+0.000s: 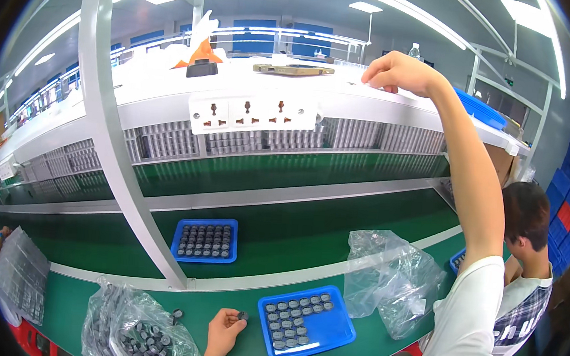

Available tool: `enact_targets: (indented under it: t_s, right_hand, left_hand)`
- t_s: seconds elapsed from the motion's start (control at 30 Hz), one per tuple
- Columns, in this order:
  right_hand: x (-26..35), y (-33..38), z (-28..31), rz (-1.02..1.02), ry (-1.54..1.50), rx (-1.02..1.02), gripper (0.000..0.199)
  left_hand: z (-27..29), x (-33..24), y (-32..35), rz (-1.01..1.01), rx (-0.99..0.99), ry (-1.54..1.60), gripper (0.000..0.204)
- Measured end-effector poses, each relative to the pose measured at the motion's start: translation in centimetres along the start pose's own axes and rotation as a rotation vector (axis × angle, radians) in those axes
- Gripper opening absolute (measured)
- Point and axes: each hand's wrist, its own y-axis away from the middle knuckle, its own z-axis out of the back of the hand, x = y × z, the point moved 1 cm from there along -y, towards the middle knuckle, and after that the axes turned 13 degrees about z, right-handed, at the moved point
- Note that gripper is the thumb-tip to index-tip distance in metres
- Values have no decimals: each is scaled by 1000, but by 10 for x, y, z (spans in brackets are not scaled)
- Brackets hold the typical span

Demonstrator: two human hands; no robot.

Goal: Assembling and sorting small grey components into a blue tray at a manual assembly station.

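My left hand (pixel 222 332) is low over the green bench, left of a blue tray. Between its thumb and fingers is a small dark round part (pixel 242 316). The blue tray (pixel 327 328) holds rows of similar round parts along its far and left sides; its near right shows bare blue bottom. My right hand (pixel 400 73) is raised to the white upper shelf, fingers bent down and pinched at its surface; what they hold, if anything, is too small to tell. A clear bag (pixel 103 318) of loose dark parts lies left of my left hand, with one loose part (pixel 178 313) beside it.
Another filled blue tray (pixel 175 255) rests on the green belt beyond a metal rail. A clear plastic bag (pixel 391 280) lies right of the near tray. A phone (pixel 293 70) and a socket strip (pixel 233 114) are on the shelf. A co-worker (pixel 526 264) sits at right.
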Motion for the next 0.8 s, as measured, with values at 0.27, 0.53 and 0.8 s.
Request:
enact_targets:
  t_s: [0.27,0.53,0.8]
  right_hand:
    - [-30,16,-4,36,-510,-264,18]
    - [-25,14,-9,60,-779,-577,25]
    - [2,11,-24,223,-936,-302,35]
  left_hand:
    - [-4,0,3,-22,6,-81,22]
    - [-1,3,0,-39,-3,-53,25]
    - [-2,0,4,-51,-1,-38,24]
